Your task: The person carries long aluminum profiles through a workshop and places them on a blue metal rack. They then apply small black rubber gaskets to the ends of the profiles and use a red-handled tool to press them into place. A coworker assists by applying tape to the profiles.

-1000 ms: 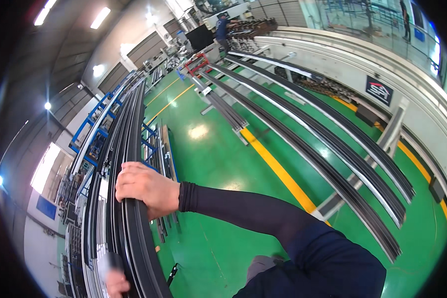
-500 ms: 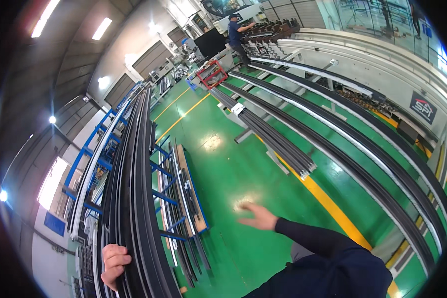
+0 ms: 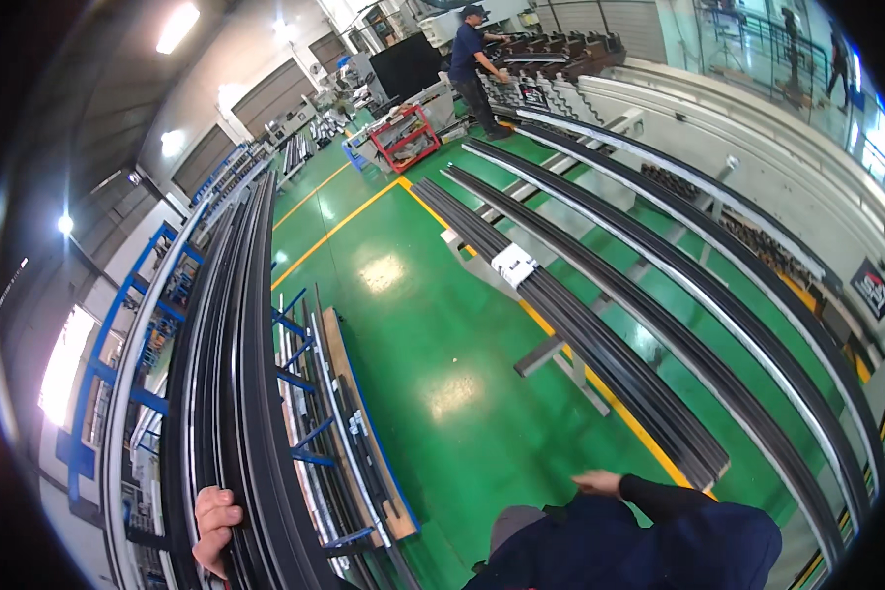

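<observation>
My left hand (image 3: 214,529) is closed over the outer edge of a long black profile (image 3: 228,423), one of several lying side by side at the left. Its fingers curl over the top, and the thumb is hidden. Low in front of my dark blue shirt, my right hand (image 3: 600,482) holds nothing that I can see. Its fingers point left, loosely apart and partly blurred. The nearest thing to it is a bundle of dark profiles (image 3: 619,354) with a white wrap (image 3: 513,264), lying on a grey stand.
A blue rack (image 3: 310,457) with thinner bars and a wooden board stands beside the black profiles. Long dark profiles (image 3: 678,246) run along a pale machine at right. A red cart (image 3: 405,143) and a co-worker (image 3: 472,64) are at the back. Yellow lines cross the green floor (image 3: 364,344).
My right hand has drawn back toward my body and right, from outstretched over the floor. My left hand stays on the black profile. The view has shifted, and the wrapped bundle looks nearer.
</observation>
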{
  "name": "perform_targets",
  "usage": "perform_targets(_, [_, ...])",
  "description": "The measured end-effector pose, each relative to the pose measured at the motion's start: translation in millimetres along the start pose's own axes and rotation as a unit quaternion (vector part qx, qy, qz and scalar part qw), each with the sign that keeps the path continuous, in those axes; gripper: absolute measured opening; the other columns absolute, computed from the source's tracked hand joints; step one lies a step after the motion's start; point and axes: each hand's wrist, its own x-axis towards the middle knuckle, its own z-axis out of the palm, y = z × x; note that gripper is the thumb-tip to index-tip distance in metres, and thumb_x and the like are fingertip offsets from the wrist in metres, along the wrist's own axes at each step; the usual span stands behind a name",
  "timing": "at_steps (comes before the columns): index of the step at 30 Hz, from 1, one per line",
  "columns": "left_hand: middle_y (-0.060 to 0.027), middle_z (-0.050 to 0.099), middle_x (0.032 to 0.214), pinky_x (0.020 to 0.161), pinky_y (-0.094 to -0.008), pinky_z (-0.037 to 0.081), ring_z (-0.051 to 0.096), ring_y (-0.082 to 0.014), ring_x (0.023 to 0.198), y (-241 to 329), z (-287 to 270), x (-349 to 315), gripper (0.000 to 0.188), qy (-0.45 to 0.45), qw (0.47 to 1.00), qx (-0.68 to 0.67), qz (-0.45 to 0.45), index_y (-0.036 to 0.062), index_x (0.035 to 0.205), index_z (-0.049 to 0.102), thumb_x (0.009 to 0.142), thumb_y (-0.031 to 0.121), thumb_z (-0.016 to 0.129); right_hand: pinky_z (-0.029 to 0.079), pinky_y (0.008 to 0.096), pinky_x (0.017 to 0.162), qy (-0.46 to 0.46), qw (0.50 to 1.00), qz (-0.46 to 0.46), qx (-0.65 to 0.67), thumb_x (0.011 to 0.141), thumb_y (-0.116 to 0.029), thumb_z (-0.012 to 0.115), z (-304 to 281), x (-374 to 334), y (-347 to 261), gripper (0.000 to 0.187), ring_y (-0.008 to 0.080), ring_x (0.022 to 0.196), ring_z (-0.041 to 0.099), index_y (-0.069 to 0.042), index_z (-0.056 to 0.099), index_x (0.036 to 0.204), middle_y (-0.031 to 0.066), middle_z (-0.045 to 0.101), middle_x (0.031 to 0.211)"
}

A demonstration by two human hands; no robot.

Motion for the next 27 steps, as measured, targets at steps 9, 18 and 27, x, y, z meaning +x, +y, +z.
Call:
perform_targets(9, [-0.0172, 0.064, 0.093, 0.086, -0.0528, 0.044, 0.061, -0.0318, 0.092, -383.6, 71.6, -35.7, 0.025, 0.050, 0.999, -0.013, -0.015, 0.0060, 0.110, 0.047, 0.094, 0.026, 0.051, 0.048, 0.0365, 0.097, 0.173, 0.928, -0.280, -0.176, 0.089, -0.050, 0.064, -5.3, 343.7, -432.0, 0.064, 0.0274, 0.114, 0.061, -0.001, 0.056, 0.129, 0.0154, 0.063, 0.126])
perform_targets(18, [-0.0166, 0.066, 0.088, 0.084, -0.0519, 0.047, 0.064, -0.0322, 0.089, -764.1, 128.3, 12.8, 0.024, 0.039, 0.999, -0.031, 0.000, 0.0052, 0.105, 0.048, 0.094, 0.024, 0.056, 0.051, 0.0372, 0.081, 0.263, 0.953, -0.080, -0.126, 0.089, -0.042, 0.062, -57.8, 526.9, -353.6, 0.047, 0.0270, 0.094, 0.065, -0.001, 0.066, 0.110, 0.0157, 0.069, 0.101])
perform_targets(27, [-0.0213, 0.066, 0.096, 0.089, -0.0532, 0.046, 0.064, -0.0347, 0.095, -1130.2, 240.0, 31.7, 0.023, 0.067, 0.996, -0.039, -0.035, 0.0025, 0.104, 0.048, 0.095, 0.023, 0.055, 0.049, 0.0391, 0.076, 0.152, 0.983, -0.030, 0.096, 0.093, -0.033, 0.062, -83.9, 785.6, -776.3, 0.048, 0.0247, 0.088, 0.061, 0.000, 0.056, 0.126, 0.0098, 0.065, 0.105])
